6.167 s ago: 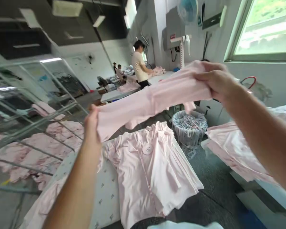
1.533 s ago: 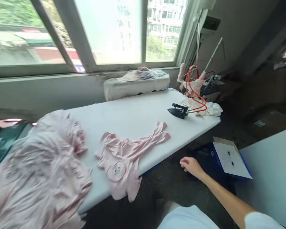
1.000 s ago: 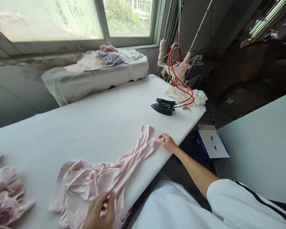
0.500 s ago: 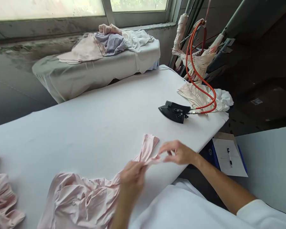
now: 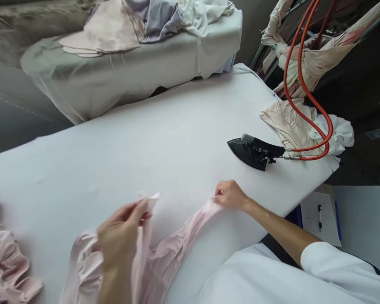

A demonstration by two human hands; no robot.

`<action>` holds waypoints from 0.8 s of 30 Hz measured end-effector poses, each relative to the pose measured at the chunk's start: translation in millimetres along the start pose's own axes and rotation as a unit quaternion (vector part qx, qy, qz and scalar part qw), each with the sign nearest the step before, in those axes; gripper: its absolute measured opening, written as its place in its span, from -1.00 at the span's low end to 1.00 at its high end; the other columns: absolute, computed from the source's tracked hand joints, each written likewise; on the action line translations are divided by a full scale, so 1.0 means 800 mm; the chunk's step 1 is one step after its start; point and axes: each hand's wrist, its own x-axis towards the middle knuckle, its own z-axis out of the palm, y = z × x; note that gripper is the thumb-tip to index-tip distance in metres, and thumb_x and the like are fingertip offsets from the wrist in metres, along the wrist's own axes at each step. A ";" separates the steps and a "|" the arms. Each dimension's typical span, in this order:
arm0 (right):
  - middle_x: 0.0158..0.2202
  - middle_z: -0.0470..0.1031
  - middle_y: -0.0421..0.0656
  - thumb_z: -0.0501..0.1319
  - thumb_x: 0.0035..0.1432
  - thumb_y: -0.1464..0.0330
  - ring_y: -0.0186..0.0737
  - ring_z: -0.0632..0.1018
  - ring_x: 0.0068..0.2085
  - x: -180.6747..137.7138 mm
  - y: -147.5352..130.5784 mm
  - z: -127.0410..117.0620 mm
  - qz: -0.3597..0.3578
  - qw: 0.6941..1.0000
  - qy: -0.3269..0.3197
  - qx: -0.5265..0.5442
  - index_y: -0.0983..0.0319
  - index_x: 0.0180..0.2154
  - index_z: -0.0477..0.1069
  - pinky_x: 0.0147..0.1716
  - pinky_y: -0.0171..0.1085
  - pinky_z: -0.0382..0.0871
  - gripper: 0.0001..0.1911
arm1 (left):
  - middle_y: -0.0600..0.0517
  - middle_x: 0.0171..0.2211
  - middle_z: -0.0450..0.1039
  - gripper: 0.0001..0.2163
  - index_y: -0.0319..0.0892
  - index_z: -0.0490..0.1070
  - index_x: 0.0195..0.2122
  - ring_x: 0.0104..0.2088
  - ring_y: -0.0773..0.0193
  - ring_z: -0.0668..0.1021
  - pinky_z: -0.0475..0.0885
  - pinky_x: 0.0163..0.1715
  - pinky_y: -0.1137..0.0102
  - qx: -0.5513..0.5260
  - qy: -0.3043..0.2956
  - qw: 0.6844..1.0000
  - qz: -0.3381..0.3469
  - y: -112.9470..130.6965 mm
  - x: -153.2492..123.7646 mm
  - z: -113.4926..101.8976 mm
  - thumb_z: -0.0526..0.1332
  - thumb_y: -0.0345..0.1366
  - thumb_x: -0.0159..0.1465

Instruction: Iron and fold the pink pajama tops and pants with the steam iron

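A wide white padded ironing table (image 5: 145, 143) fills the view. A smaller padded board (image 5: 129, 80) is set along its far edge and bears a heap of pink, lilac and white cloth (image 5: 152, 17). At the near left, a crumpled pile of pink garments (image 5: 6, 261) is seen on the table. A wrinkled pale pink garment (image 5: 174, 249) is laid at the near edge, and both its raised ends are gripped. One end is pinched between the thumb and fingertips of the left hand (image 5: 120, 236) and lifted just off the cloth. The other end is clasped by the right hand (image 5: 229, 195), which is closed on it and held down against the table. The bunched body of the garment trails from both grips toward the near edge. At the far right, stained rags (image 5: 297, 122) are heaped under an orange hose (image 5: 330, 137). The hose is joined to a black steam iron (image 5: 255, 151), left flat just beyond the right hand and apart from it. The spreading would likely be done best with both ends drawn apart evenly and the fabric kept low, so that creases are pulled out rather than twisted in.
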 end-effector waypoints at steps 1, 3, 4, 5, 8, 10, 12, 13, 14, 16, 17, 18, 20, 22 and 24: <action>-0.55 0.45 -0.22 0.36 -0.10 0.38 -0.37 0.35 -0.52 -0.003 0.000 -0.002 0.011 1.000 -0.002 0.011 0.23 -0.62 0.41 -0.49 -0.34 0.19 -0.82 | 0.02 -0.59 0.50 -0.63 -0.24 0.59 -0.35 -0.53 0.24 0.54 0.51 -0.45 0.36 -0.002 -0.032 0.999 -0.013 0.011 0.002 0.018 0.38 -0.02 -0.03; -0.56 0.42 -0.24 0.38 -0.10 0.32 -0.40 0.28 -0.54 -0.005 -0.001 -0.008 0.041 0.997 -0.018 0.067 0.24 -0.59 0.42 -0.52 -0.34 0.17 -0.80 | 0.01 -0.58 0.52 -0.66 -0.22 0.60 -0.39 -0.51 0.23 0.55 0.51 -0.41 0.37 -0.002 -0.075 0.997 -0.013 0.029 0.001 0.042 0.39 -0.04 -0.05; -0.57 0.40 -0.25 0.40 -0.10 0.27 -0.42 0.25 -0.55 -0.005 -0.003 -0.011 0.057 0.991 -0.034 0.117 0.24 -0.56 0.42 -0.51 -0.33 0.19 -0.77 | 0.01 -0.58 0.52 -0.67 -0.21 0.60 -0.39 -0.51 0.23 0.55 0.50 -0.42 0.38 -0.003 -0.086 0.996 -0.004 0.035 -0.001 0.048 0.38 -0.05 -0.05; -0.60 0.35 -0.28 0.41 -0.10 0.22 -0.43 0.23 -0.56 -0.004 -0.006 -0.016 0.067 0.981 -0.056 0.173 0.24 -0.54 0.41 -0.48 -0.32 0.23 -0.73 | 0.01 -0.57 0.52 -0.68 -0.21 0.60 -0.38 -0.51 0.23 0.55 0.49 -0.42 0.39 -0.009 -0.101 0.995 0.003 0.039 -0.006 0.052 0.38 -0.05 -0.03; -0.73 0.14 -0.41 0.41 -0.06 0.15 -0.44 0.17 -0.59 -0.007 -0.026 -0.031 0.042 0.948 -0.108 0.296 0.21 -0.55 0.29 -0.25 -0.20 0.36 -0.63 | 0.03 -0.55 0.52 -0.71 -0.21 0.59 -0.37 -0.51 0.26 0.54 0.47 -0.45 0.42 -0.043 -0.185 0.981 0.040 0.041 -0.032 0.068 0.36 -0.07 0.02; -0.72 0.18 -0.40 0.37 0.02 0.17 -0.41 0.23 -0.58 -0.018 -0.045 -0.038 -0.007 0.956 -0.099 0.277 0.20 -0.53 0.25 -0.18 -0.15 0.35 -0.63 | 0.08 -0.59 0.46 -0.81 -0.18 0.56 -0.46 -0.55 0.32 0.49 0.38 -0.52 0.48 -0.031 -0.270 0.955 0.120 0.035 -0.062 0.092 0.34 -0.16 0.06; -0.50 0.46 -0.23 0.33 0.05 0.25 -0.31 0.40 -0.44 -0.035 -0.061 -0.042 -0.088 0.982 -0.087 0.144 0.23 -0.40 0.35 -0.18 -0.14 0.32 -0.78 | 0.11 -0.64 0.37 -0.86 -0.18 0.47 -0.59 -0.59 0.39 0.40 0.29 -0.55 0.50 0.015 -0.298 0.926 0.229 0.026 -0.096 0.125 0.27 -0.32 0.10; -0.32 0.53 -0.13 0.32 0.04 0.30 -0.23 0.46 -0.32 -0.045 -0.067 -0.043 -0.145 0.984 -0.090 0.046 0.24 -0.28 0.41 -0.17 -0.14 0.30 -0.80 | 0.11 -0.65 0.34 -0.84 -0.18 0.42 -0.62 -0.60 0.41 0.37 0.27 -0.54 0.50 0.040 -0.280 0.918 0.278 0.020 -0.112 0.141 0.23 -0.40 0.10; -0.19 0.54 -0.06 0.31 0.03 0.37 -0.17 0.47 -0.22 -0.054 -0.069 -0.045 -0.211 0.971 -0.098 -0.053 0.25 -0.17 0.43 -0.16 -0.13 0.27 -0.73 | 0.10 -0.65 0.34 -0.82 -0.18 0.39 -0.63 -0.60 0.41 0.37 0.27 -0.53 0.49 0.060 -0.250 0.913 0.317 0.013 -0.127 0.152 0.19 -0.46 0.10; -0.25 0.54 -0.05 0.22 0.02 0.50 -0.17 0.46 -0.23 -0.068 -0.067 -0.051 -0.344 0.910 -0.114 -0.201 0.28 -0.15 0.46 -0.19 -0.16 0.23 -0.71 | 0.07 -0.59 0.41 -0.85 -0.17 0.42 -0.56 -0.55 0.37 0.43 0.32 -0.49 0.48 0.079 -0.200 0.905 0.367 -0.012 -0.150 0.156 0.15 -0.50 0.09; -0.38 0.52 -0.09 0.17 0.03 0.55 -0.22 0.44 -0.33 -0.073 -0.062 -0.057 -0.395 0.879 -0.113 -0.243 0.29 -0.25 0.47 -0.24 -0.20 0.21 -0.78 | 0.03 -0.51 0.47 -0.85 -0.16 0.46 -0.47 -0.47 0.31 0.48 0.37 -0.43 0.46 0.093 -0.185 0.901 0.383 -0.032 -0.160 0.143 0.14 -0.51 0.08; -0.49 0.46 -0.14 0.11 0.04 0.59 -0.27 0.39 -0.41 -0.078 -0.057 -0.064 -0.427 0.857 -0.099 -0.271 0.28 -0.36 0.46 -0.29 -0.23 0.19 -0.81 | -0.02 -0.39 0.52 -0.79 -0.15 0.50 -0.37 -0.36 0.24 0.54 0.42 -0.34 0.41 0.113 -0.161 0.899 0.391 -0.057 -0.169 0.121 0.13 -0.52 0.06; -0.57 0.39 -0.17 0.07 0.06 0.62 -0.30 0.34 -0.47 -0.086 -0.050 -0.080 -0.436 0.841 -0.054 -0.316 0.26 -0.50 0.40 -0.34 -0.25 0.15 -0.77 | -0.10 -0.10 0.53 -0.56 -0.12 0.52 -0.12 -0.07 0.07 0.53 0.44 -0.09 0.24 0.178 -0.064 0.908 0.373 -0.126 -0.184 0.050 0.09 -0.56 0.00; -0.52 0.42 -0.15 0.10 0.02 0.61 -0.28 0.35 -0.42 -0.092 -0.052 -0.083 -0.413 0.839 -0.047 -0.352 0.24 -0.55 0.37 -0.34 -0.26 0.13 -0.78 | -0.14 -0.10 0.53 -0.61 -0.11 0.53 -0.15 -0.06 -0.01 0.53 0.42 -0.06 0.12 0.240 0.054 0.930 0.273 -0.205 -0.194 -0.039 0.07 -0.53 0.07; -0.53 0.39 -0.16 0.12 -0.08 0.60 -0.28 0.31 -0.42 -0.093 -0.069 -0.060 -0.416 0.823 -0.101 -0.373 0.24 -0.61 0.30 -0.39 -0.27 0.08 -0.80 | 0.00 -0.37 0.55 -0.75 -0.01 0.55 -0.30 -0.22 0.04 0.57 0.46 -0.17 0.16 0.268 0.082 0.952 0.124 -0.276 -0.200 -0.123 0.11 -0.42 0.15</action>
